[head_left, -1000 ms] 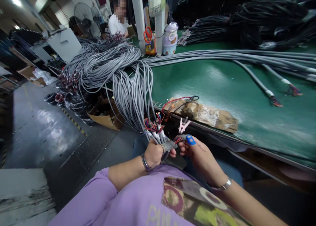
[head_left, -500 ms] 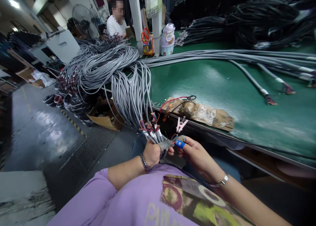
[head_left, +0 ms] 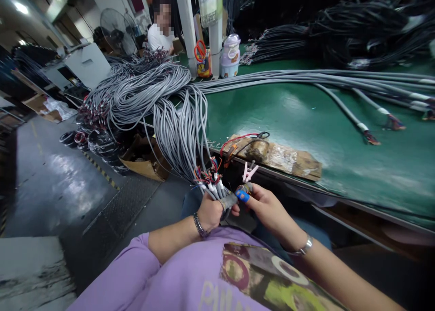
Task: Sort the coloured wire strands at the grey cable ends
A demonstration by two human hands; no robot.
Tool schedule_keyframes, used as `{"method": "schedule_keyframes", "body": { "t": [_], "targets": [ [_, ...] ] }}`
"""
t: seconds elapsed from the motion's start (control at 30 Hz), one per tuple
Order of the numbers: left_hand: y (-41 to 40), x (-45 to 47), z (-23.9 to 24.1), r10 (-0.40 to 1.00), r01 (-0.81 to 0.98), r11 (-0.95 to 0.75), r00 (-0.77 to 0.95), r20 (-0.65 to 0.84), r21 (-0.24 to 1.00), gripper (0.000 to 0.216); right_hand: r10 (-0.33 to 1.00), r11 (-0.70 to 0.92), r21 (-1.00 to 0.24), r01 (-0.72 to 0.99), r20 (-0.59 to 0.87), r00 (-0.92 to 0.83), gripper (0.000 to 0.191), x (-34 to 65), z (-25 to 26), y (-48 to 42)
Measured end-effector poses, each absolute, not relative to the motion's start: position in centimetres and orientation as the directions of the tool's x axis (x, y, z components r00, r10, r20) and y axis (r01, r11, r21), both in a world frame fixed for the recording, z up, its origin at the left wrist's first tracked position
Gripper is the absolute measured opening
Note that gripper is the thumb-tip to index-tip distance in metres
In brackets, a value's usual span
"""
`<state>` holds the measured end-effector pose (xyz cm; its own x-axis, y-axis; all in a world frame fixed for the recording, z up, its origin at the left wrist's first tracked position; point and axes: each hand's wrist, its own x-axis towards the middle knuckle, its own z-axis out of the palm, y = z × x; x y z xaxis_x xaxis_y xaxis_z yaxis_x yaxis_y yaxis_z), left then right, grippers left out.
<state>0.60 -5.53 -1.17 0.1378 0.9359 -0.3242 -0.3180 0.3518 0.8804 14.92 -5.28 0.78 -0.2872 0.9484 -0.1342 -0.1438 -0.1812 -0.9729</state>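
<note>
My left hand [head_left: 214,211], with grey tape round its thumb, is closed on a bunch of grey cables [head_left: 211,191]. Their stripped ends [head_left: 209,172] fan out above it in red, blue and black wires with white bands. Close beside it, my right hand [head_left: 263,206] pinches thin coloured wires at a cable end, its thumb in a blue cover and a finger wrapped in tape. The cable's exact end is partly hidden by the fingers. Just above the right hand, a pink clip [head_left: 249,171] sits at the table edge.
A taped wooden board [head_left: 288,159] with red and black leads lies on the green table [head_left: 265,107]. Looped grey cables [head_left: 146,89] are heaped at left. Further back are a lilac container [head_left: 231,55], orange-handled scissors [head_left: 200,50] and a seated person [head_left: 159,34]. A cardboard box [head_left: 144,161] stands below.
My right hand has shifted slightly left and its thumb has come closer to my left thumb. The wires in its pinch are more covered. My left hand still grips the cables.
</note>
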Motion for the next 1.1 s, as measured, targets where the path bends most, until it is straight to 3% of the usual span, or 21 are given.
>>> {"method": "schedule_keyframes", "body": {
  "t": [0.2,0.37,0.5,0.63,0.77,0.9,1.1],
  "targets": [
    [-5.2,-0.3,-0.9,0.837,-0.201,0.482,0.394,-0.38,0.853,0.045,0.925,-0.096,-0.991,-0.092,-0.055,-0.375,0.029,15.1,0.6,-5.1],
    [-5.4,0.3,-1.0,0.912,-0.3,0.405,0.195,-0.36,0.864,0.043,0.98,-0.166,-0.983,-0.075,-0.155,-0.127,0.036,15.1,-0.8,-5.6],
    [-5.4,0.7,-0.9,0.939,-0.35,0.34,0.077,-0.335,0.873,0.043,0.944,-0.319,-0.939,-0.128,-0.303,-0.129,0.034,15.5,-1.5,-6.2],
    [-5.4,0.7,-1.2,0.944,-0.349,0.324,0.055,-0.326,0.879,0.042,0.958,-0.285,-0.938,-0.196,-0.277,-0.068,0.034,15.9,-1.2,-6.0],
    [-5.6,0.8,-1.4,0.934,-0.307,0.356,0.081,-0.349,0.882,0.042,0.965,-0.211,-0.966,-0.151,-0.181,-0.191,0.039,15.3,-0.1,-5.3],
    [-5.8,0.6,-1.5,0.932,-0.269,0.362,0.099,-0.348,0.893,0.042,0.924,-0.239,-0.968,-0.076,-0.203,-0.324,0.036,14.5,0.9,-4.9],
    [-5.8,0.6,-1.8,0.944,-0.266,0.33,0.084,-0.319,0.906,0.041,0.949,-0.21,-0.977,-0.045,-0.192,-0.249,0.035,14.7,1.1,-5.6]
  ]
}}
